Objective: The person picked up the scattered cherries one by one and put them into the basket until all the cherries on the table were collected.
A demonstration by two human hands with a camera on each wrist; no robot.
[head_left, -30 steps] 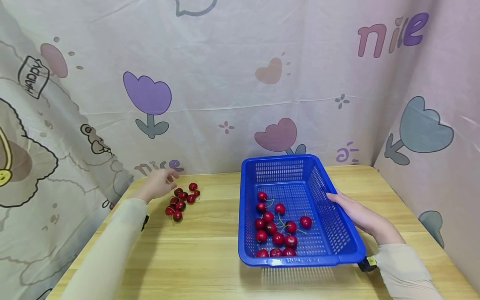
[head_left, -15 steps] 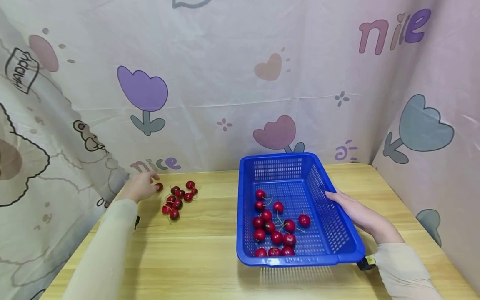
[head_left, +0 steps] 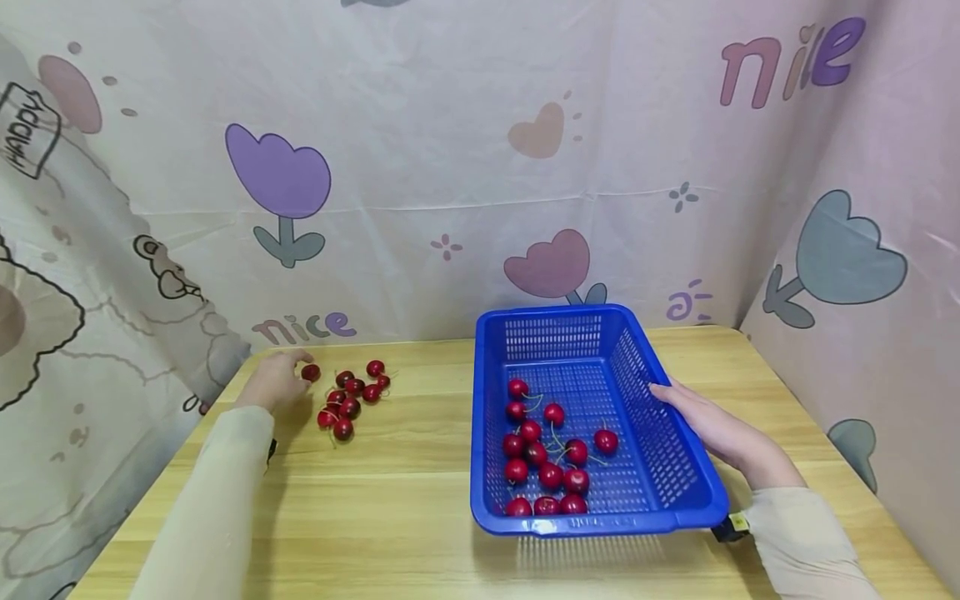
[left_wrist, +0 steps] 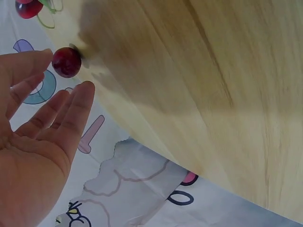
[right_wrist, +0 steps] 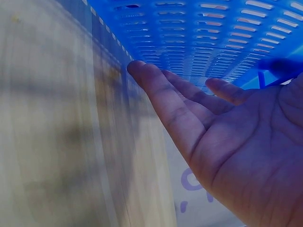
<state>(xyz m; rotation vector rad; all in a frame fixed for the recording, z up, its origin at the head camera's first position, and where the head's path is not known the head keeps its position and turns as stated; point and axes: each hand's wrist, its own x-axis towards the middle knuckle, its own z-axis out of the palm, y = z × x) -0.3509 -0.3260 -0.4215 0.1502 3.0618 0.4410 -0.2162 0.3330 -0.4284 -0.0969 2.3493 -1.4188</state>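
My left hand (head_left: 273, 382) is at the far left of the table, thumb and fingers spread around a lone dark red cherry (head_left: 311, 372). In the left wrist view that cherry (left_wrist: 66, 62) sits by the thumb tip, with a gap to the other fingertips. Just right of it lies a loose cluster of cherries (head_left: 350, 407), some with stems. My right hand (head_left: 723, 429) holds the right side of a blue plastic basket (head_left: 600, 523), thumb over the rim. Its fingers (right_wrist: 165, 101) reach along the outside, below the perforated wall. Several stemmed cherries (head_left: 551, 476) lie inside, mostly toward the left.
The wooden table (head_left: 375, 517) ends at a printed cloth (head_left: 420, 150) hanging behind it and along both sides. Bare tabletop lies between the cherry cluster and the basket. The basket's front casts a shadow on the wood.
My left hand has moved left, from above the cluster to the lone cherry, which now shows between thumb and fingers. The right hand keeps its hold on the basket. The head view has shifted slightly.
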